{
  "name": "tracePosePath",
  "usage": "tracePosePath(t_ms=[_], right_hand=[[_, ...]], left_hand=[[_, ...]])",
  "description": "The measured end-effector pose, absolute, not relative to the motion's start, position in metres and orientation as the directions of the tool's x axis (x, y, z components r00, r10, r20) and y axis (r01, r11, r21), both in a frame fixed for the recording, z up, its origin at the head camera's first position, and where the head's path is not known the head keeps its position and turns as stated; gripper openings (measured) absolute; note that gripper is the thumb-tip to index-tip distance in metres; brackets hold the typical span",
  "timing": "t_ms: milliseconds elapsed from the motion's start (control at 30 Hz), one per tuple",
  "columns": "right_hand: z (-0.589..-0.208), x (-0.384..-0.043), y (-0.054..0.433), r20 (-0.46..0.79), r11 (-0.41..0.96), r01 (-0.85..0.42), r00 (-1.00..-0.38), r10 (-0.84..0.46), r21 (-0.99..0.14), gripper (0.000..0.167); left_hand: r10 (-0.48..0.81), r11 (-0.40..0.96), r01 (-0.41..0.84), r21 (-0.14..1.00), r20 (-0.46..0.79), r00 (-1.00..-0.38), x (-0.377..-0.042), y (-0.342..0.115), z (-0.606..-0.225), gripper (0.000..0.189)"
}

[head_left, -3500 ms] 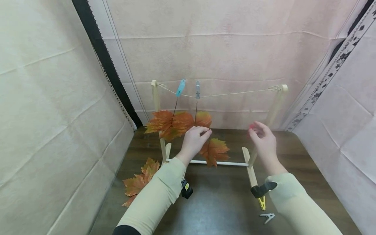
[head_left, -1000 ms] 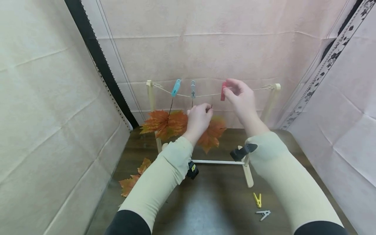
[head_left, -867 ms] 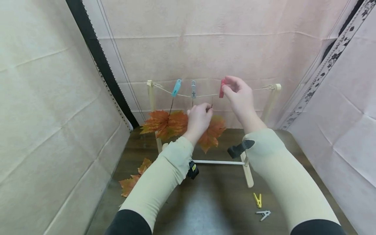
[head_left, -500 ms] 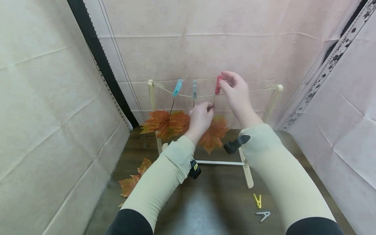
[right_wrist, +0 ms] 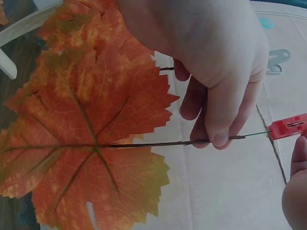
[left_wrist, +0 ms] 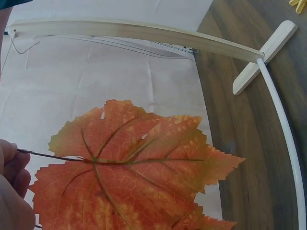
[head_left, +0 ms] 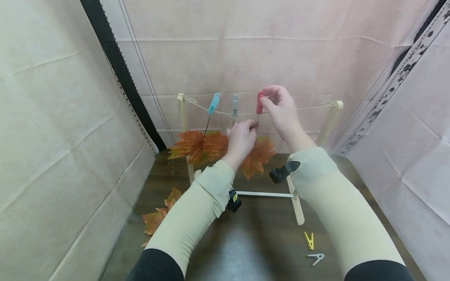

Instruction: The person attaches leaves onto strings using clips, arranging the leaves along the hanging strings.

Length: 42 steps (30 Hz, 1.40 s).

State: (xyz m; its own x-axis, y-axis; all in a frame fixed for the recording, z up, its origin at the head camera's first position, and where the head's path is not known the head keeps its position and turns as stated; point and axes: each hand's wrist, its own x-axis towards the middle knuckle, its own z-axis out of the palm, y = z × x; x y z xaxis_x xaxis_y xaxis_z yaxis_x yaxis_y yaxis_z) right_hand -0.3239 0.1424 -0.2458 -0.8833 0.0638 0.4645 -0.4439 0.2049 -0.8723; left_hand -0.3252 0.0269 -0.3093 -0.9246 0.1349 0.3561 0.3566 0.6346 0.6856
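Observation:
My left hand [head_left: 241, 141] pinches the dark stem of an orange artificial maple leaf [head_left: 259, 156] just below the string [head_left: 313, 107]. In the right wrist view, thumb and fingertips grip that stem [right_wrist: 163, 143] near its upper end. My right hand [head_left: 281, 111] holds a red clothespin [head_left: 259, 102] upright at the string. The thin green tip of the stem meets the nose of the clothespin in the right wrist view. Further left, a bright blue clothespin [head_left: 213, 103] and a grey-blue clothespin [head_left: 234, 105] hold stems on the string; orange leaves [head_left: 197, 147] hang there, partly behind my left hand.
Wooden posts [head_left: 330, 123] carry the string, with a white rod [head_left: 263, 194] joining their feet low down. More maple leaves [head_left: 154, 220] lie on the table at left, partly under my left sleeve. A yellow clothespin [head_left: 309, 240] and a grey clothespin [head_left: 316, 258] lie at right.
My left hand has raised the leaf up to the string. My right hand has brought the red clothespin up and leftward from the right post, to the string above the stem.

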Motion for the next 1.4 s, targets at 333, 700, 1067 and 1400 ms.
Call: tracePosePath(t_ms=[333, 700, 1067, 1400], right_hand=[[-0.247, -0.319, 0.141, 0.443, 0.313, -0.414, -0.896, 0.022, -0.855, 0.025], [-0.246, -0.317, 0.144, 0.411, 0.375, -0.372, -0.911, 0.028, -0.849, 0.035], [-0.247, -0.311, 0.148, 0.435, 0.405, -0.374, -0.898, 0.066, -0.834, 0.037], [-0.280, -0.299, 0.162, 0.473, 0.405, -0.380, -0.866, 0.159, -0.831, 0.033]], left_hand=[[0.114, 0.631, 0.348, 0.693, 0.361, -0.925, -0.323, 0.025, -0.305, 0.022], [0.080, 0.580, 0.331, 0.744, 0.352, -0.932, -0.317, 0.022, -0.307, 0.025], [0.071, 0.502, 0.391, 0.772, 0.414, -0.907, -0.307, 0.017, -0.312, 0.027], [0.060, 0.358, 0.425, 0.832, 0.433, -0.899, -0.299, 0.007, -0.335, 0.026]])
